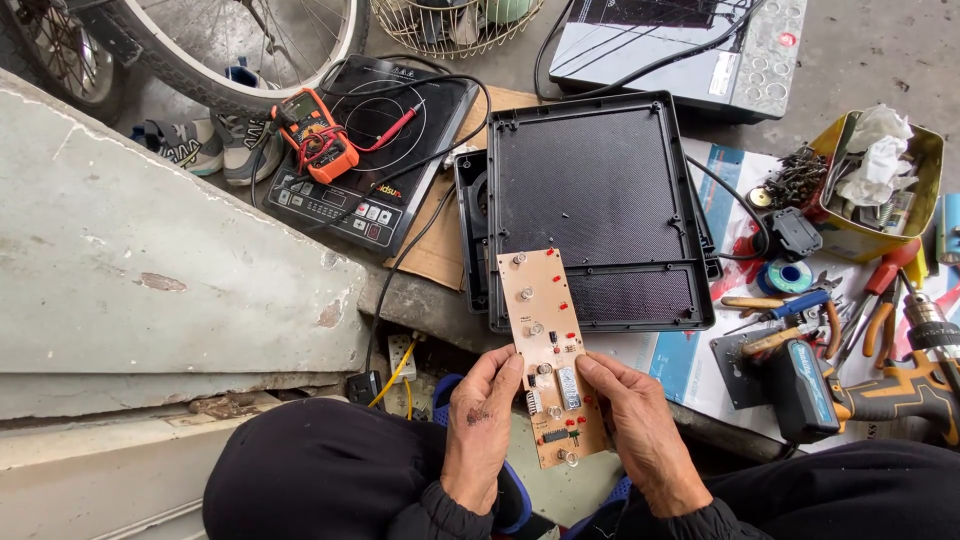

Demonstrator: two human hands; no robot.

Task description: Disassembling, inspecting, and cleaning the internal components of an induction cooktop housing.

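One tan circuit board held over the lap in two hands.

The long, narrow circuit board [552,355] carried small silver buttons and red dots; the left hand [480,430] and right hand [640,430] pinched its lower edges with their fingers [505,372], below one black cooker shell [600,215].

Grey concrete floor [860,60] fills the upper right of the frame under even daylight. A weathered concrete slab [150,260] spans the left, with a bicycle wheel [230,60] at upper left.
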